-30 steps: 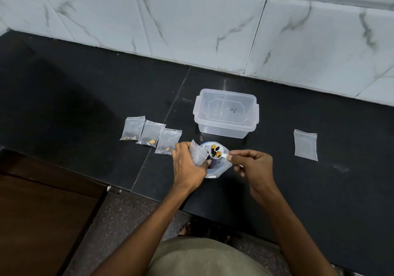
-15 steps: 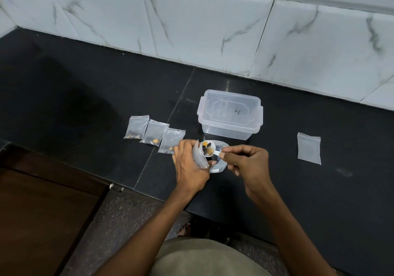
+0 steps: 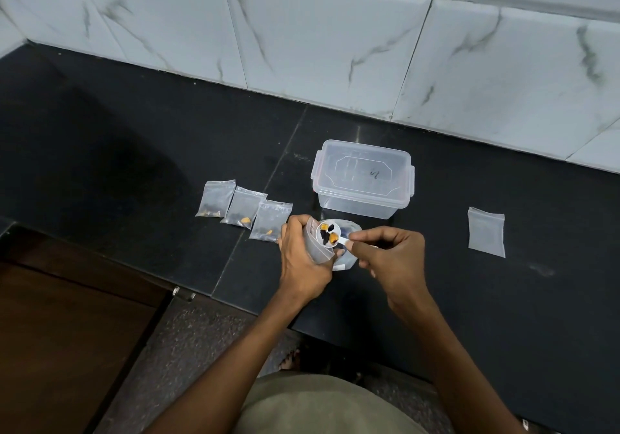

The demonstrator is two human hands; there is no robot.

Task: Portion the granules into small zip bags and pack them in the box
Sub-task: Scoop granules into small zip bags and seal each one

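Observation:
My left hand point(image 3: 302, 259) grips a small clear zip bag point(image 3: 317, 249) with its mouth held open. My right hand point(image 3: 389, 254) pinches the handle of a small white scoop point(image 3: 327, 234) loaded with black and orange granules, its bowl right at the bag's mouth. Under both hands lies a larger clear pouch point(image 3: 349, 257) of granules. Three filled small bags point(image 3: 243, 209) lie in a row to the left. A clear plastic box point(image 3: 364, 182) with its lid on stands just behind my hands. One empty zip bag point(image 3: 486, 232) lies flat at the right.
Everything rests on a black stone counter point(image 3: 134, 165) backed by a white marble-tiled wall point(image 3: 318, 38). A brown wooden cabinet front point(image 3: 67, 333) sits below the counter edge at lower left.
The scoop with granules has moved left from over the big pouch up to the mouth of the small bag. The camera view has shifted slightly.

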